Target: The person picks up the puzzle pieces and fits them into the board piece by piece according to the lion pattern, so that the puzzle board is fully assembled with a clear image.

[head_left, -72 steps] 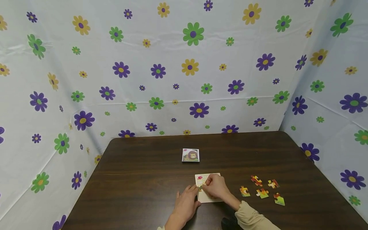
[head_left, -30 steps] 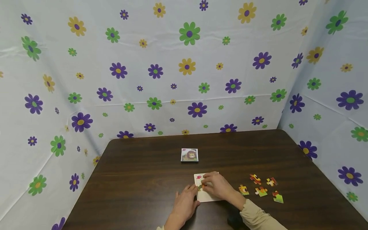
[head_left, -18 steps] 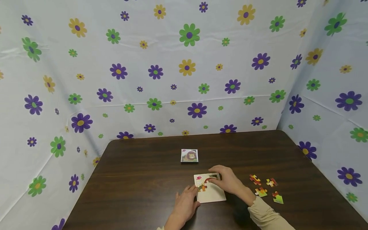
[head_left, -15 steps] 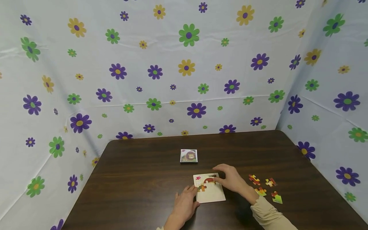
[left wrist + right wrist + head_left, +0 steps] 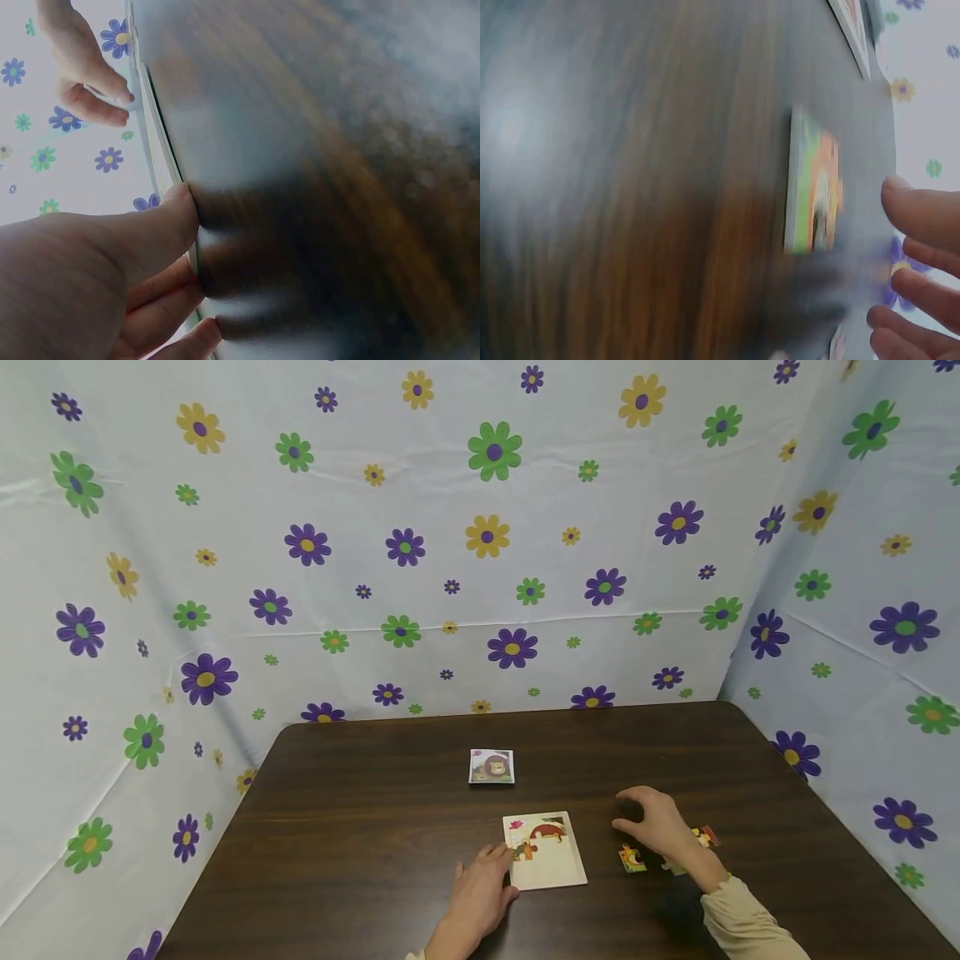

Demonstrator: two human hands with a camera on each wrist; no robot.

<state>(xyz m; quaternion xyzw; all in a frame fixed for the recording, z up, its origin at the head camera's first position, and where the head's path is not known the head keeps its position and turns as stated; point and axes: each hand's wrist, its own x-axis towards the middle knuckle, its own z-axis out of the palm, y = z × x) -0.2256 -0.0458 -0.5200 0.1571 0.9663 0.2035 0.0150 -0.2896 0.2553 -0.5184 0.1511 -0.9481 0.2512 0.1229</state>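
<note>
In the head view a pale square puzzle board (image 5: 553,870) lies flat on the table. Fitted in it are a dark red piece (image 5: 547,832) near the top and an orange-green piece (image 5: 526,852) at the left. My left hand (image 5: 480,892) rests on the table with its fingertips at the board's left edge; in the left wrist view thumb and fingers (image 5: 180,217) touch that edge. My right hand (image 5: 660,828) hovers right of the board, holding nothing, fingers apart, over loose jigsaw pieces. One orange-green piece (image 5: 817,187) lies below it; others are partly hidden by the hand.
A small card with a lion picture (image 5: 492,767) lies beyond the board. Another loose jigsaw piece (image 5: 707,836) shows behind my right hand. The dark wooden table (image 5: 360,843) ends at a flowered white curtain (image 5: 420,527).
My right hand has left the dark red piece in the upper part of the board and moved right, over the loose pieces. The left hand has stayed at the board's edge.
</note>
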